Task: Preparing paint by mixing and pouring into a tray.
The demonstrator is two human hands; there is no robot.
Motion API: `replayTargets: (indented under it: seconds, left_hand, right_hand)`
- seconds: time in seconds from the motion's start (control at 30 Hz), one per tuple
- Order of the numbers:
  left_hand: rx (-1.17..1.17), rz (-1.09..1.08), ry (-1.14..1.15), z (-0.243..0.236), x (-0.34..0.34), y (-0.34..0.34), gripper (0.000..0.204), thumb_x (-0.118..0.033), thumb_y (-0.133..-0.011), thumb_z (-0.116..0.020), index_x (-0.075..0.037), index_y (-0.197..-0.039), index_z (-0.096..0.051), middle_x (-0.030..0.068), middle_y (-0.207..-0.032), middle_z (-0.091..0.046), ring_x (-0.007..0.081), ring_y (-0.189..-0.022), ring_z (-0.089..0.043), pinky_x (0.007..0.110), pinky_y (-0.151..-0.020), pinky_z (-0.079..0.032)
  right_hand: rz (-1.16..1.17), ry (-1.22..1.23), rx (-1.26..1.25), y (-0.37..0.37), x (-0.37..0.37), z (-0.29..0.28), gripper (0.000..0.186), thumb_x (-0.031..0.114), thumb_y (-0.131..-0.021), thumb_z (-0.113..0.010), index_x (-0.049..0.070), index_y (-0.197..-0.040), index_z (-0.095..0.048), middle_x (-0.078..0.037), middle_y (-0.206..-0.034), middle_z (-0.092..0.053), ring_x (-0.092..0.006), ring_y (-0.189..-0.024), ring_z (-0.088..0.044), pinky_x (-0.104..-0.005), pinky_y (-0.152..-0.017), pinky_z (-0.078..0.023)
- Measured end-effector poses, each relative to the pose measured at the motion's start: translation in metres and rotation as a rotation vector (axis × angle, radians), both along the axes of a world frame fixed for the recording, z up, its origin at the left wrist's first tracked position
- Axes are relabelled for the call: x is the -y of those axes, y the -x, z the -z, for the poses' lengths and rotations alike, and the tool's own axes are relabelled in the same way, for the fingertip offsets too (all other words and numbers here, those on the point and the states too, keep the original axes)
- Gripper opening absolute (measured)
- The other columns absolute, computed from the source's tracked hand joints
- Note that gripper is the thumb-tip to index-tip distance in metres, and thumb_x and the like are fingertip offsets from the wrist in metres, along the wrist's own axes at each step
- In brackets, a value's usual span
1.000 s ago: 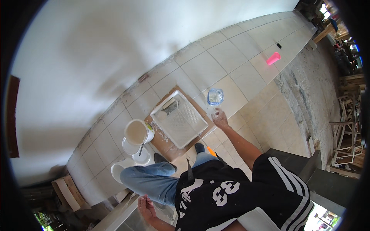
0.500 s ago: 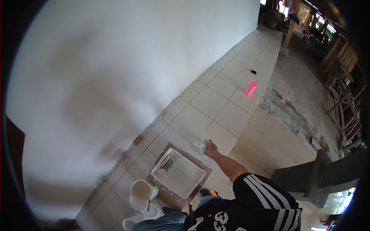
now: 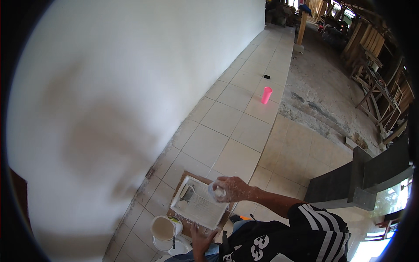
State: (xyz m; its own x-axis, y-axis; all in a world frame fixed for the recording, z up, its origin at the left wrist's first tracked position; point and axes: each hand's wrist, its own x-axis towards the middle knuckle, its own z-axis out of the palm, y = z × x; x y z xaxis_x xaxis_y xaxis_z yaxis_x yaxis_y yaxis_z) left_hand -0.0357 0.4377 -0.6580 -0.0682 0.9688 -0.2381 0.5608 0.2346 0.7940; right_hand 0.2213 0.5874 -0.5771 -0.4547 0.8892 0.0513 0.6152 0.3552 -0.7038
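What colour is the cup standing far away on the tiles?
Bright pink cup, seen in the head view.

one paint tray (image 3: 198, 203), one bucket (image 3: 165, 228), one pink cup (image 3: 266, 94)

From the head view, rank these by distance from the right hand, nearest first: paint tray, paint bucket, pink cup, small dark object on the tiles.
1. Paint tray: right beside and below the right hand, to its left.
2. Paint bucket: lower left, past the tray, by the left hand.
3. Pink cup: far up the tiled floor.
4. Small dark object: just beyond the cup.
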Motion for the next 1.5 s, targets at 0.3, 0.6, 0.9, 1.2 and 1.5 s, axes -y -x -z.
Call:
replayTargets:
  seconds: [0.3,0.6,0.9,1.2,1.5]
  left_hand:
    - [-0.063,0.321,-0.24,-0.021,-0.035,-0.035,0.1,-0.034,-0.05,-0.088,0.001,-0.127,-0.034,0.0229,-0.124,-0.04,0.0372,-0.116,-0.042,0.044,-0.096,-0.036]
    - [0.115,0.245,-0.238,-0.045,-0.003,-0.012,0.08,-0.026,-0.054,-0.086,-0.004,-0.121,-0.047,0.0142,-0.115,-0.055,0.0273,-0.105,-0.055,0.04,-0.091,-0.044]
    - [0.309,0.349,0.003,-0.029,-0.031,-0.001,0.078,-0.029,-0.053,-0.088,0.0,-0.115,-0.052,0.0131,-0.11,-0.06,0.0229,-0.099,-0.059,0.035,-0.086,-0.047]
    - [-0.131,0.424,0.034,-0.016,-0.058,0.062,0.071,-0.036,-0.072,-0.074,-0.001,-0.126,-0.044,0.0203,-0.119,-0.055,0.0338,-0.111,-0.052,0.038,-0.095,-0.042]
    - [0.894,-0.399,-0.287,-0.007,-0.087,0.153,0.028,-0.019,-0.088,-0.06,-0.003,-0.11,-0.054,0.0073,-0.102,-0.062,0.0152,-0.098,-0.059,0.03,-0.085,-0.048]
  right_hand:
    - [-0.302,0.098,-0.29,0.021,0.058,-0.029,0.037,0.028,-0.076,-0.069,0.007,-0.103,-0.054,-0.011,-0.092,-0.057,-0.027,-0.087,-0.059,-0.0374,-0.073,-0.048]
    - [-0.373,0.146,-0.375,0.027,0.081,0.027,0.111,0.05,-0.06,-0.08,0.006,-0.14,-0.017,-0.02,-0.133,-0.031,-0.0361,-0.122,-0.037,-0.0433,-0.103,-0.034]
    - [-0.224,0.365,-0.514,0.057,0.1,0.096,0.109,0.03,-0.062,-0.084,0.002,-0.139,-0.012,-0.019,-0.134,-0.036,-0.0265,-0.127,-0.037,-0.0381,-0.105,-0.032]
    - [-0.037,0.279,-0.209,0.051,0.081,0.1,0.11,0.038,-0.059,-0.084,0.0,-0.137,-0.017,-0.021,-0.126,-0.043,-0.0307,-0.117,-0.047,-0.0378,-0.1,-0.038]
    - [0.042,0.275,0.163,0.06,0.063,0.137,0.114,0.038,-0.059,-0.082,-0.004,-0.137,-0.011,-0.028,-0.125,-0.039,-0.0372,-0.118,-0.043,-0.0437,-0.097,-0.039]
